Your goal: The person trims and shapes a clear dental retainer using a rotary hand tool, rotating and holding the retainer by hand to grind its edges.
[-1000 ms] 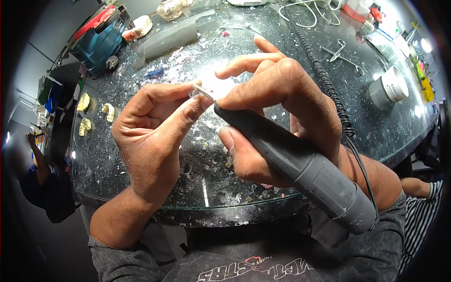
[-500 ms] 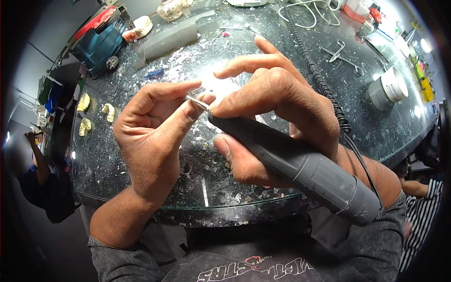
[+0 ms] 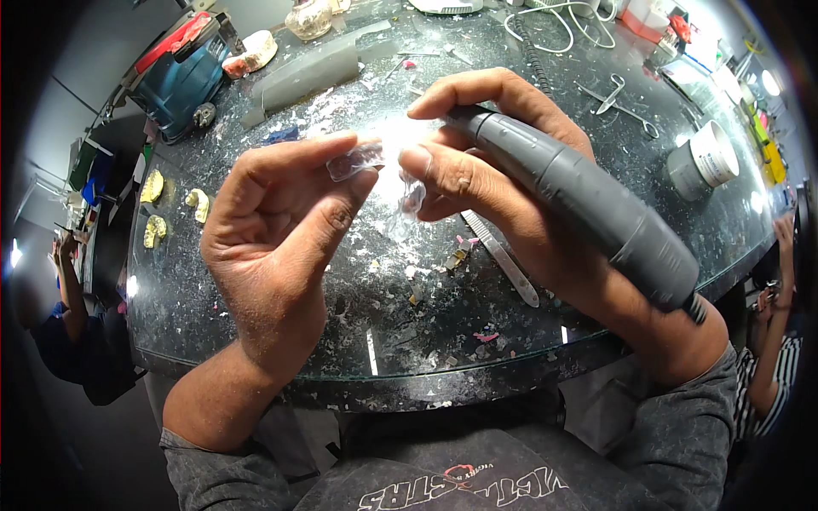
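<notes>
One clear tray (image 3: 356, 160) spans the two hands: the left hand (image 3: 277, 204) pinches one end between thumb and finger, and the right hand (image 3: 520, 183) has its fingertips on the other, with one handpiece (image 3: 579, 183) gripped across it as well. Glare hides the tray's middle.

Three things could go wrong, as I judge it: hard squeezing or flexing might kink or crack such a thin-looking tray; a fingertip pinch might let it slip; and, with the right hand doing double duty, a turn of the wrist might swing the handpiece into the tray. Whether it is running, I cannot tell.

Outward on the bench (image 3: 400, 341): one flat tool (image 3: 507, 264), nearer the body than the tray; one blue scrap (image 3: 281, 134) and three yellow casts (image 3: 196, 204), left of the tray; one grey sheet (image 3: 307, 75), beyond it; one pair of scissors (image 3: 608, 101) and one tub (image 3: 714, 153), right of it.
</notes>
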### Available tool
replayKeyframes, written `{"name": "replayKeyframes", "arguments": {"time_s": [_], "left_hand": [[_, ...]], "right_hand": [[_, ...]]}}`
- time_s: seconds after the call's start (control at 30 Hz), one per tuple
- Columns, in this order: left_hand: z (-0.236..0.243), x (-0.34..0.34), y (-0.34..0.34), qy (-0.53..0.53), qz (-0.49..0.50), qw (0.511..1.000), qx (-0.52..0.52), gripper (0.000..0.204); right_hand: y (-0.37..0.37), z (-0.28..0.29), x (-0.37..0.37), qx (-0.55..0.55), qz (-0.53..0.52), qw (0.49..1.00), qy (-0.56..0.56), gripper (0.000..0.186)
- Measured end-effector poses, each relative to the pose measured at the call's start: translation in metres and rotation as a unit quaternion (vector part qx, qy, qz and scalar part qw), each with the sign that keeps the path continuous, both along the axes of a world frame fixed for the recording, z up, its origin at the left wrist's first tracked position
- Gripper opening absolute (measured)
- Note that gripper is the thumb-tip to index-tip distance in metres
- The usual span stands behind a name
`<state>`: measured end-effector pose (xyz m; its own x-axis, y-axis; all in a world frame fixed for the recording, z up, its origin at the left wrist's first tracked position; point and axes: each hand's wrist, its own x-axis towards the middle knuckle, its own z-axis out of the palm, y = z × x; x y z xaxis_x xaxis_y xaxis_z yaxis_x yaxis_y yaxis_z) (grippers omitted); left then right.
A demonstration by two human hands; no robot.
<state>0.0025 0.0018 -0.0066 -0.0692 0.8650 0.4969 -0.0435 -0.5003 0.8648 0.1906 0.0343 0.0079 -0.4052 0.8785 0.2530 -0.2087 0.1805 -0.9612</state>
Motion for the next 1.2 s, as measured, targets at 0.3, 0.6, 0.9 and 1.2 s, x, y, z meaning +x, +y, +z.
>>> {"name": "replayKeyframes", "arguments": {"time_s": [0.3, 0.6, 0.9, 1.2], "left_hand": [[0.004, -0.01, 0.006, -0.157, -0.146, 0.95, -0.228, 0.023], [0.016, -0.007, 0.006, -0.232, -0.231, 0.887, -0.325, 0.048], [0.012, -0.008, 0.006, -0.292, -0.223, 0.878, -0.306, 0.043], [0.006, -0.009, 0.006, -0.257, -0.229, 0.892, -0.292, 0.044]], "right_hand": [[0.007, -0.011, 0.0, 0.212, -0.053, 0.976, -0.022, 0.03], [0.01, -0.008, 0.003, 0.181, -0.085, 0.98, -0.014, 0.029], [0.014, -0.005, 0.007, 0.374, -0.12, 0.919, -0.047, 0.03], [0.02, -0.017, 0.002, 0.443, -0.099, 0.889, -0.06, 0.033]]}}
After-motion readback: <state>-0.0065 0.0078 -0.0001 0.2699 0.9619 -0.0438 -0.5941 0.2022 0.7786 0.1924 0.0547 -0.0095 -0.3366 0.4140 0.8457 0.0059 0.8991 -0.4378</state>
